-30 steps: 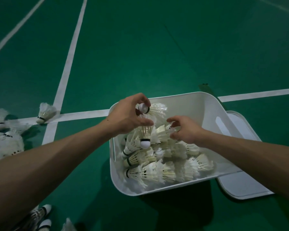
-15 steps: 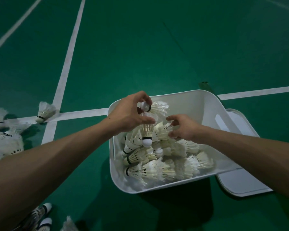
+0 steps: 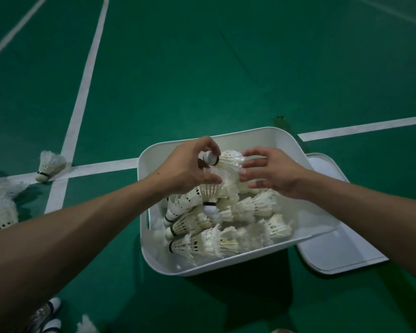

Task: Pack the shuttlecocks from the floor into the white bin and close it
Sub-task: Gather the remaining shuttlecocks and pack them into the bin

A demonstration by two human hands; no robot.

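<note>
White bin (image 3: pixel 226 265) holding shuttlecocks (image 3: pixel 202 243), left grip (image 3: pixel 185 169) pinching one, right grip (image 3: pixel 274 171) seemingly loose.

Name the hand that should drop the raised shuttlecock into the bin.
Left. The left hand pinches the raised shuttlecock by its cork above the white bin; the right hand is open, its spread fingers only at the feathers.

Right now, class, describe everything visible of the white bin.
The white bin is a rounded rectangular tub, plastic by its look, standing open on the green floor. Shuttlecocks lie heaped inside. Its lid lies flat at its right. Above it, the left hand pinches a shuttlecock, the right hand close by.
</note>
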